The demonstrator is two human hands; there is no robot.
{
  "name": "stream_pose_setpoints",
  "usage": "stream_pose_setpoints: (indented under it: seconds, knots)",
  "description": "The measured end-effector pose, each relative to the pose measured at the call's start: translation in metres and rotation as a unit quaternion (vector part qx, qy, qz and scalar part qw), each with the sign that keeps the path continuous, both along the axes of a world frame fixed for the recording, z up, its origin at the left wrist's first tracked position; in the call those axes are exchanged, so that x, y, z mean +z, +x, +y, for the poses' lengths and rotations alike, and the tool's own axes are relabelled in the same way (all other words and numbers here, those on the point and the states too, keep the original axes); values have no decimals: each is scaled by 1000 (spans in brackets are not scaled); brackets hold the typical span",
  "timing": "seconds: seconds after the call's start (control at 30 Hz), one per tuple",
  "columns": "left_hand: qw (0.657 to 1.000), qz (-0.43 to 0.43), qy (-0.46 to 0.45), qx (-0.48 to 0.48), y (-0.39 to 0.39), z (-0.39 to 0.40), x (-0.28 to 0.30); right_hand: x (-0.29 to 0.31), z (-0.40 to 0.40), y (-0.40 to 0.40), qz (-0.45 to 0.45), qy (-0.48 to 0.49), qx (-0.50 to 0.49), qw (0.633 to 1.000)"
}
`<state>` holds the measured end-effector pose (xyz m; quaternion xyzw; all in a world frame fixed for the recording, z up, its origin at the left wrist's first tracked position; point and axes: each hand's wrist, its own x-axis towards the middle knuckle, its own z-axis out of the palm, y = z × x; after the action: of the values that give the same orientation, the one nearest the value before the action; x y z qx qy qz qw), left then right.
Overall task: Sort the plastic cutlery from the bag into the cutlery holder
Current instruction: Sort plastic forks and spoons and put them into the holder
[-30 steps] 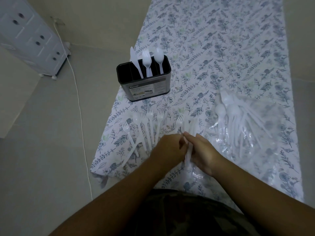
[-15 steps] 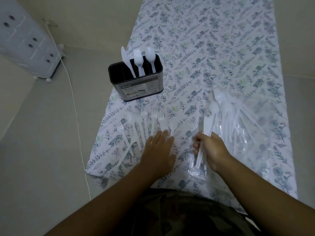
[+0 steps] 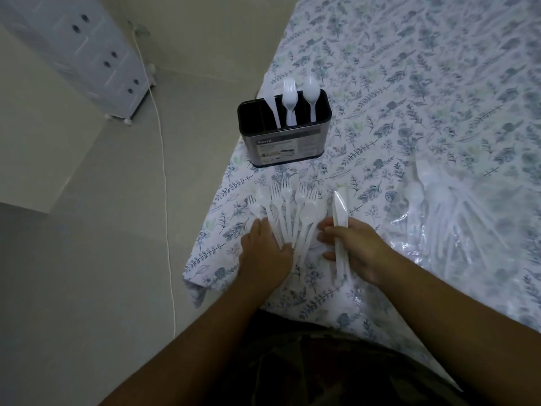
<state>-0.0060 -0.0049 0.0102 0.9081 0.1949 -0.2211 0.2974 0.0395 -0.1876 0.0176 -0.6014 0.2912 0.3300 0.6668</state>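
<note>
- My right hand (image 3: 355, 253) had its fingers (image 3: 328, 230) curled around white plastic knives (image 3: 339, 221), blades pointing away past the fingertips, handles running back under the palm.
- My left hand (image 3: 265, 253) lay flat, fingers released and straight, pressing on the handles of the loose cutlery (image 3: 292, 209).
- That loose cutlery, forks and a spoon or two, fanned out on the floral cloth (image 3: 409, 98) just ahead of my left fingertips and between the two hands.
- Farther ahead of the fingers stood the black cutlery holder (image 3: 285, 142), upright, with a knife, a fork and a spoon standing in it side by side.
- To the right of my right fingers lay the clear bag (image 3: 456, 215), more white cutlery inside; I couldn't tell the pieces apart.
</note>
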Motion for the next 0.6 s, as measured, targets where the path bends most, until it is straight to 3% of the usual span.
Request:
stream_pose_setpoints:
  seconds: [0.1, 0.23, 0.37, 0.47, 0.6]
  knots:
    - [995, -51, -80, -18, 2, -11, 0, 1, -3, -2, 1, 0, -44, 999]
    - [989, -116, -97, 1, 1, -26, 4, 5, -6, 0, -1, -11, -59, 998]
    - [966, -99, -232, 61, 7, -38, 21, 15, 1, 3, -6, 66, -45, 997]
    - [951, -95, -285, 71, 12, -44, 27, 23, 9, 1, -26, 77, -20, 997]
    - [956, -99, -267, 77, 12, -45, 24, 20, 12, -4, 4, 80, -76, 994]
